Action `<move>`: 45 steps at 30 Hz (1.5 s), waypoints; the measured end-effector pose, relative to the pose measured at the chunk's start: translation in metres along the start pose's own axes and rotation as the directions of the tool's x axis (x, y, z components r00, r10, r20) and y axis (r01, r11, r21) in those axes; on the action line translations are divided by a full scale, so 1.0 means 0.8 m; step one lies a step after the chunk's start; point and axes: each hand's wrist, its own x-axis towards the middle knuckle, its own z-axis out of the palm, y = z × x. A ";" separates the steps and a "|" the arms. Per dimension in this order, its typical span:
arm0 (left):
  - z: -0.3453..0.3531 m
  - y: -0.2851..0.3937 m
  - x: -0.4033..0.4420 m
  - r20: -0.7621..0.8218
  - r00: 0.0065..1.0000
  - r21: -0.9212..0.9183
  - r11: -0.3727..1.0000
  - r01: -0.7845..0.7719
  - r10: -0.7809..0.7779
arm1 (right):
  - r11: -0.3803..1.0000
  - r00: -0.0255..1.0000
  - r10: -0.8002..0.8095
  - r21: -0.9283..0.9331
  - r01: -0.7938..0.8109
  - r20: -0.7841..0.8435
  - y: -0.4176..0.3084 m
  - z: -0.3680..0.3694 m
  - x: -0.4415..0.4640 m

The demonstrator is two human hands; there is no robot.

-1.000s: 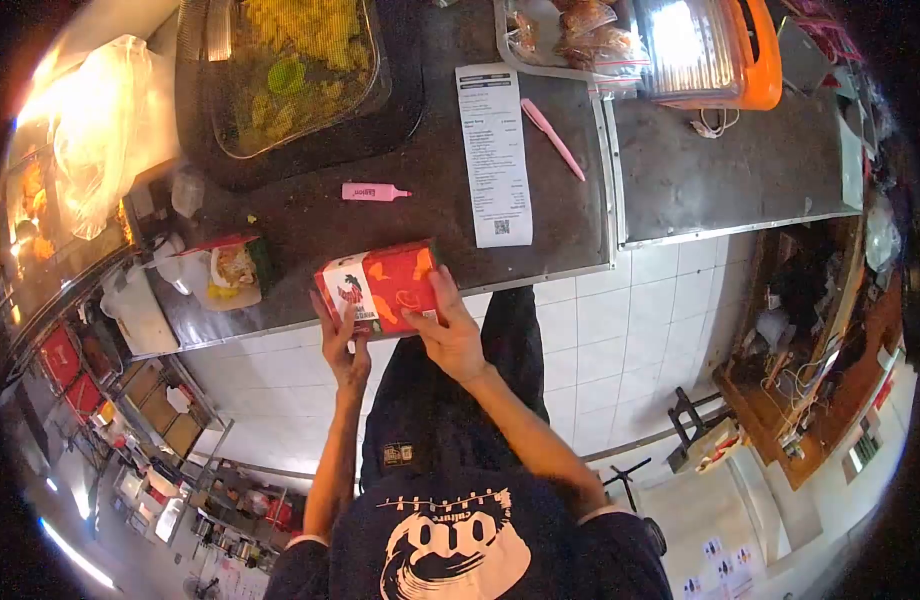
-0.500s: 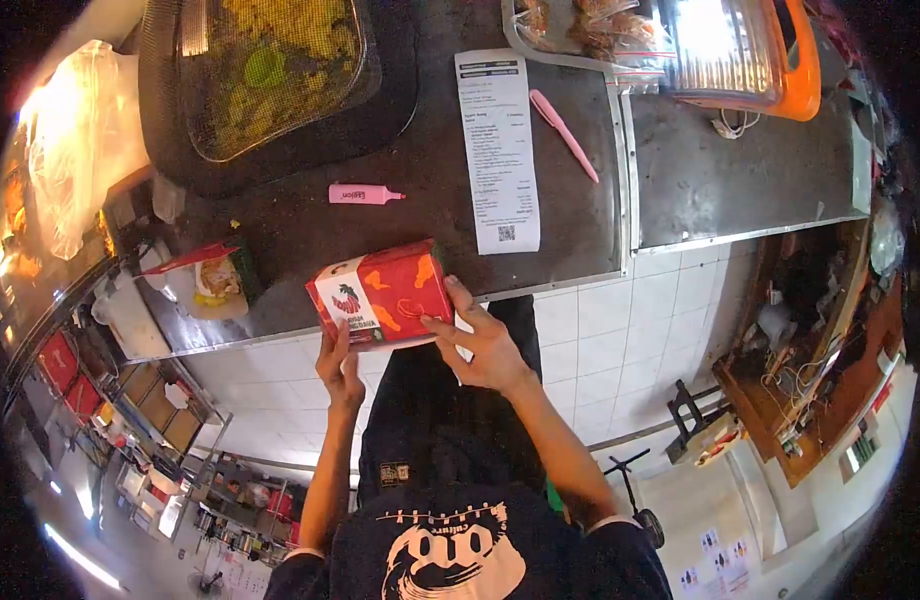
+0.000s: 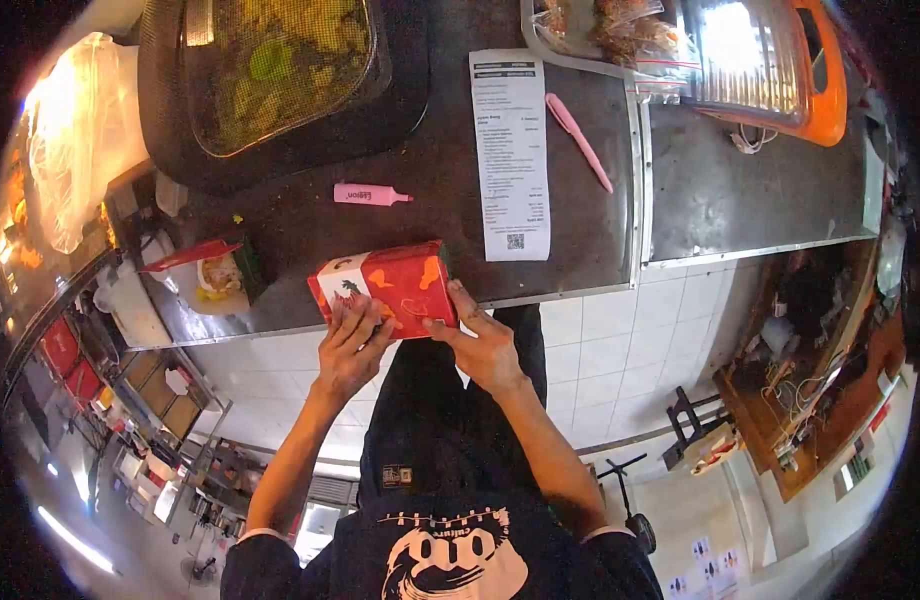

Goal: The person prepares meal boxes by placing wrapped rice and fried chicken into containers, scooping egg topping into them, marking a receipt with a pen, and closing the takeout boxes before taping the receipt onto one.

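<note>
A closed red food box (image 3: 412, 285) with a white printed panel and orange shapes rests at the table's front edge. My left hand (image 3: 352, 345) lies across its left part, fingers over the white panel and partly covering the print; the thumb is hidden. The right end of the box is between the thumb and fingers of my right hand (image 3: 485, 350). To the left stands a second food box (image 3: 248, 270), its red lid up, with rice and other food inside.
Behind the box lie a pink highlighter (image 3: 370, 194), a printed receipt (image 3: 510, 160) and a pink pen (image 3: 580, 143). A mesh-covered tray of yellow food (image 3: 280, 75) takes up the back left. At the back right are bagged food (image 3: 635, 35) and an orange-rimmed container (image 3: 825, 75).
My left hand has moved from the box's left front side onto its top, fingers now across the panel. My right hand keeps its grip, and the box looks slightly tilted differently.
</note>
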 end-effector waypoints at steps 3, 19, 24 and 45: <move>0.002 -0.001 0.002 -0.006 1.000 -0.004 1.000 0.006 -0.006 | 0.993 0.998 0.065 0.096 -0.064 -0.004 -0.002 -0.003 0.005; -0.039 0.016 0.043 -0.002 0.984 -0.173 0.969 0.176 -0.179 | 0.881 0.578 0.473 0.363 -0.303 -0.665 0.092 -0.438 0.045; -0.033 0.012 0.045 0.067 0.955 -0.124 0.948 0.294 -0.287 | 0.978 0.664 0.205 0.135 -0.156 -0.719 0.240 -0.623 0.245; -0.047 0.036 0.060 0.172 0.875 -0.139 0.868 0.476 -0.452 | 0.925 0.820 0.334 0.327 -0.192 -0.464 0.404 -0.702 0.302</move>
